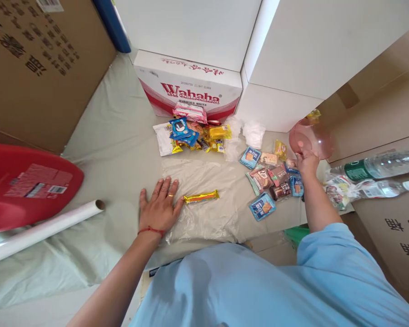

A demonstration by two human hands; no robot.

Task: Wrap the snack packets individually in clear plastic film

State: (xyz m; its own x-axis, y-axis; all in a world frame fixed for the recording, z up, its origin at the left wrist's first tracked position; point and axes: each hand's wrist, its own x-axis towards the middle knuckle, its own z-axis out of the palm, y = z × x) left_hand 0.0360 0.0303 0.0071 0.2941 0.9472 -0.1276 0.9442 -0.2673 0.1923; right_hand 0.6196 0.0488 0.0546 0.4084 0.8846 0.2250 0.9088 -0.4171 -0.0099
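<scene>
My left hand [160, 206] lies flat and open on the left edge of a clear plastic sheet [207, 213], fingers spread, a ring on one finger and a red string at the wrist. A yellow wrapped snack bar [202, 196] rests on the sheet just right of that hand. My right hand [306, 160] is closed on the rim of a pink translucent bowl [311, 137], held tilted above a scatter of small snack packets [272, 181].
A second pile of snack packets [194, 131] lies before a Wahaha carton [191, 88]. White boxes [310, 50] stand behind. Water bottles [381, 165] lie at right, a red plastic object [23, 186] and a white roll [44, 229] at left. Brown cartons [41, 59] flank both sides.
</scene>
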